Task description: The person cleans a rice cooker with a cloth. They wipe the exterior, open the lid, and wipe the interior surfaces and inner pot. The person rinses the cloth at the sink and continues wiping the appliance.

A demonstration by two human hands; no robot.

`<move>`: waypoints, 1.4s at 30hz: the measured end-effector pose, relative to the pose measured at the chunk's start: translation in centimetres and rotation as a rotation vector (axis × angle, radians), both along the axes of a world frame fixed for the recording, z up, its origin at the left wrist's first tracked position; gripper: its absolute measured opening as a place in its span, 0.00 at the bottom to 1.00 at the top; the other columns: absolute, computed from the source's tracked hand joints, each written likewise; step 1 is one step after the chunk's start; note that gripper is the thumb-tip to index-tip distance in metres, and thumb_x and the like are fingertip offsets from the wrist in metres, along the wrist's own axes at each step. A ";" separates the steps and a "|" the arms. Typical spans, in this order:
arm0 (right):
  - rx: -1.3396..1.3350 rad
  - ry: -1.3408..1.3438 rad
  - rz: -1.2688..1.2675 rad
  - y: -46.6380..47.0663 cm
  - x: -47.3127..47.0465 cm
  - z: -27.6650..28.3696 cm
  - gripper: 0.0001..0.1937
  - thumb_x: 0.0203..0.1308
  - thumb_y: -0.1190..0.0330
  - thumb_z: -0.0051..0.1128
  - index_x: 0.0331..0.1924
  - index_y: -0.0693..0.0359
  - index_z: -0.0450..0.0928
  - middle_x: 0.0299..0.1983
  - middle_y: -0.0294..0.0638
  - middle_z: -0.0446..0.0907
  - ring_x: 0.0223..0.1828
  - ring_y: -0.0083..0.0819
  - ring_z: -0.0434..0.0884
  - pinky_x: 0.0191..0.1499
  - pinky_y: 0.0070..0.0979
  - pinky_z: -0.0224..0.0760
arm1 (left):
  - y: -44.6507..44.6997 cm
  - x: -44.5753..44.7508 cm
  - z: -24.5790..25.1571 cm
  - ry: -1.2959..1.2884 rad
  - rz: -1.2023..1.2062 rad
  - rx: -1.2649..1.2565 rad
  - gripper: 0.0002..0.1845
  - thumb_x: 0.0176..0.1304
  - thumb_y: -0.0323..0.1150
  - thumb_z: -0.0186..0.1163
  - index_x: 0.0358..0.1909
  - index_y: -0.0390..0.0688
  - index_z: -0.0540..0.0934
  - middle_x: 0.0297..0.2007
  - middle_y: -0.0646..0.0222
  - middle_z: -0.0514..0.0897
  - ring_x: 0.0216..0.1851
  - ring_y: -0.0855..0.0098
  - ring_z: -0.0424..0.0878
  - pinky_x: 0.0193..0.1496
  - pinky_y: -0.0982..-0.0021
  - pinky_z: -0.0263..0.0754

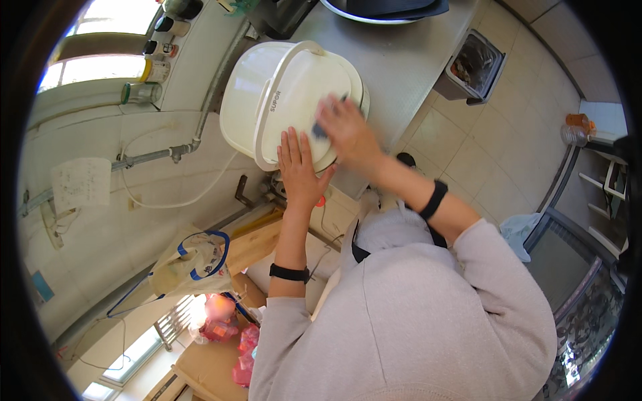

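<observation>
A white Supor rice cooker stands on the stainless steel counter, its carrying handle arched across the lid. My left hand lies on the near side of the cooker, fingers spread, the thumb pointing right. Motion blurs my right hand, which presses a small dark grey pad or cloth against the lid. Most of that dark piece is hidden under the fingers, so its exact kind is unclear. Both wrists wear black bands.
At the counter's far end sits a metal basin with dark items in it. Several jars line the windowsill at left. On the tiled floor stands a grey bin. A cloth bag hangs by the pipe along the wall.
</observation>
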State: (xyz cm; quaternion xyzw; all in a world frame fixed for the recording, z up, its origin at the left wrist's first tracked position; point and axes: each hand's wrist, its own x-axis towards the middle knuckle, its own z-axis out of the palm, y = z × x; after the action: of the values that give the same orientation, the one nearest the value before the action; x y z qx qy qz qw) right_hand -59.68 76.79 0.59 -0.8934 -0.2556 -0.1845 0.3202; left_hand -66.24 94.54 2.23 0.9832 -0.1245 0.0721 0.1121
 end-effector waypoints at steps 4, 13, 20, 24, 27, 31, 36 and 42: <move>0.113 -0.032 0.325 0.6 -2.6 0.1 0.24 0.60 0.72 0.54 0.62 0.68 0.74 0.66 0.50 0.75 0.70 0.46 0.72 0.76 0.40 0.59 | 0.3 0.1 0.1 -0.004 -0.014 -0.111 0.58 0.56 0.54 0.70 0.78 0.32 0.52 0.79 0.45 0.50 0.81 0.46 0.46 0.79 0.42 0.41; -0.035 -0.026 -0.099 0.3 9.1 1.1 0.27 0.63 0.68 0.57 0.66 0.66 0.71 0.69 0.50 0.72 0.74 0.44 0.66 0.77 0.46 0.53 | 0.0 0.0 0.4 0.024 0.000 -0.030 0.57 0.58 0.54 0.69 0.78 0.30 0.52 0.79 0.45 0.49 0.81 0.48 0.45 0.80 0.47 0.39; 0.021 -0.037 0.301 0.7 -0.7 -0.7 0.27 0.62 0.67 0.56 0.66 0.64 0.73 0.69 0.47 0.73 0.74 0.42 0.69 0.77 0.42 0.55 | 0.1 0.1 0.4 0.049 0.008 0.013 0.57 0.55 0.52 0.72 0.77 0.30 0.53 0.79 0.44 0.51 0.81 0.48 0.46 0.80 0.46 0.40; 0.086 -0.026 0.149 -3.5 6.3 -2.1 0.25 0.71 0.65 0.51 0.68 0.66 0.71 0.73 0.52 0.68 0.74 0.44 0.68 0.75 0.41 0.59 | 0.1 0.0 0.5 0.014 -0.031 -0.006 0.58 0.56 0.52 0.71 0.77 0.29 0.52 0.79 0.42 0.50 0.81 0.47 0.46 0.80 0.46 0.40; 0.302 0.358 -0.145 -4.8 10.1 -2.3 0.28 0.71 0.68 0.52 0.73 0.66 0.64 0.76 0.54 0.62 0.78 0.44 0.60 0.78 0.41 0.53 | 0.0 0.0 0.4 -0.001 -0.041 0.006 0.58 0.56 0.53 0.71 0.78 0.29 0.51 0.79 0.42 0.50 0.81 0.46 0.45 0.80 0.45 0.40; 0.633 0.367 -0.209 -1.8 5.3 -2.9 0.28 0.70 0.69 0.53 0.73 0.65 0.64 0.76 0.61 0.58 0.78 0.54 0.58 0.77 0.43 0.53 | -0.1 0.1 0.1 -0.003 -0.031 0.018 0.60 0.55 0.55 0.71 0.78 0.29 0.50 0.79 0.42 0.50 0.81 0.45 0.45 0.79 0.43 0.40; 0.324 0.245 -0.141 -0.2 -4.6 -4.9 0.33 0.62 0.77 0.57 0.73 0.62 0.66 0.79 0.54 0.54 0.81 0.51 0.53 0.78 0.41 0.54 | -0.4 0.2 0.7 0.042 -0.052 0.034 0.60 0.57 0.56 0.70 0.78 0.29 0.49 0.78 0.39 0.48 0.80 0.41 0.44 0.78 0.41 0.39; 0.566 0.442 -0.091 -8.6 -4.7 -6.4 0.21 0.69 0.71 0.55 0.65 0.61 0.75 0.54 0.48 0.79 0.58 0.36 0.78 0.56 0.31 0.74 | -2.1 1.6 2.2 0.101 -0.160 -0.013 0.53 0.62 0.53 0.68 0.78 0.34 0.53 0.79 0.41 0.49 0.80 0.41 0.45 0.78 0.40 0.40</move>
State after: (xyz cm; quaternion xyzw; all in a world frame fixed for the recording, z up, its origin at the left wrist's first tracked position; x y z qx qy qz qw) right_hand -64.40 68.18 -5.80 -0.7981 -0.0791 -0.0646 0.5938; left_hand -64.67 92.41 4.46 0.9718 -0.1963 0.0138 0.1300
